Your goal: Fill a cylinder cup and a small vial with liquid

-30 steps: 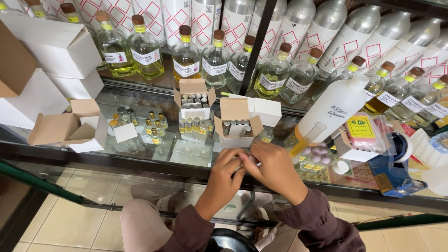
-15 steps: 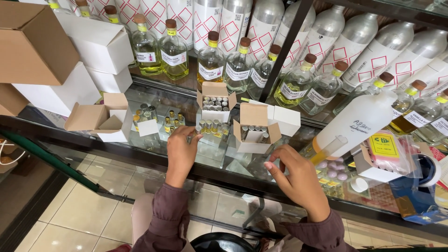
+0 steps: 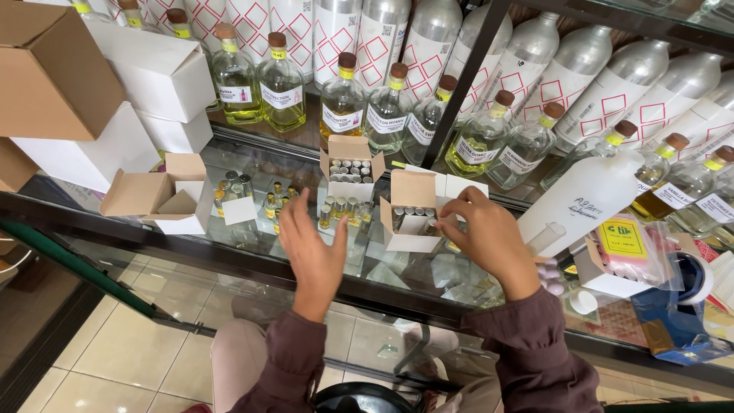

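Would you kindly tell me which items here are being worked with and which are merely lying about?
In hand:
right hand touching the small open box of vials
left hand hovering, fingers spread

Lying about:
empty open box
labelled glass bottles
white cartons

Perfume shop: glass counter (image 3: pixel 229 264), rows of labelled bottles (image 3: pixel 342 103), small boxes (image 3: pixel 157 195).

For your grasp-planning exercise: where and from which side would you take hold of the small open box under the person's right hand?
Take the small open box by its two outer side walls, coming from above and the near side. Its flaps stand open and vials fill it, so the top offers no grip; the right hand already rests at its right edge.
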